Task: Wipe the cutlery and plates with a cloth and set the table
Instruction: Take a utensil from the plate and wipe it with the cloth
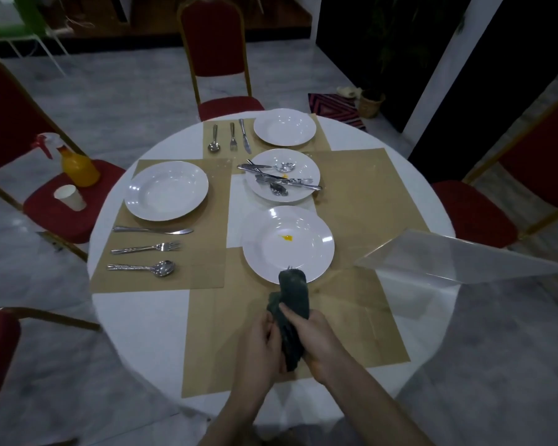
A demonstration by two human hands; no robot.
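Four white plates share a round counter (161, 320) as a person wipes cutlery ahead of a meal. At far left, a spray bottle (74, 162) and one paper cup (70, 197) stand on a red chair seat. Next comes a finished setting: one plate (166, 190) on a tan mat, with one knife (152, 230), one fork (145, 248) and one spoon (141, 268) lined up beside it. A second finished setting lies at the far side, its spoon, fork and knife left of a clean plate (284, 127).

At centre, a third plate (282, 175) holds a loose heap of cutlery (281, 178) waiting for the cloth; the pieces overlap too much to count. Nearer the person, the fourth plate (287, 245) carries one yellow smear. Low in the view, the left hand (260, 341) and right hand (318, 338) have their fingers curled round a dark green cloth (292, 312), which is wrapped about a piece whose tips just poke out at the top, over the plate's near rim.

Risks, as judged: the wrapped piece could slip from the cloth and strike the plate below, and the smear could spread onto cleaned cutlery if that plate goes unwiped. At right, a clear sheet (464, 255) lifts off the counter edge and could snag a sleeve.
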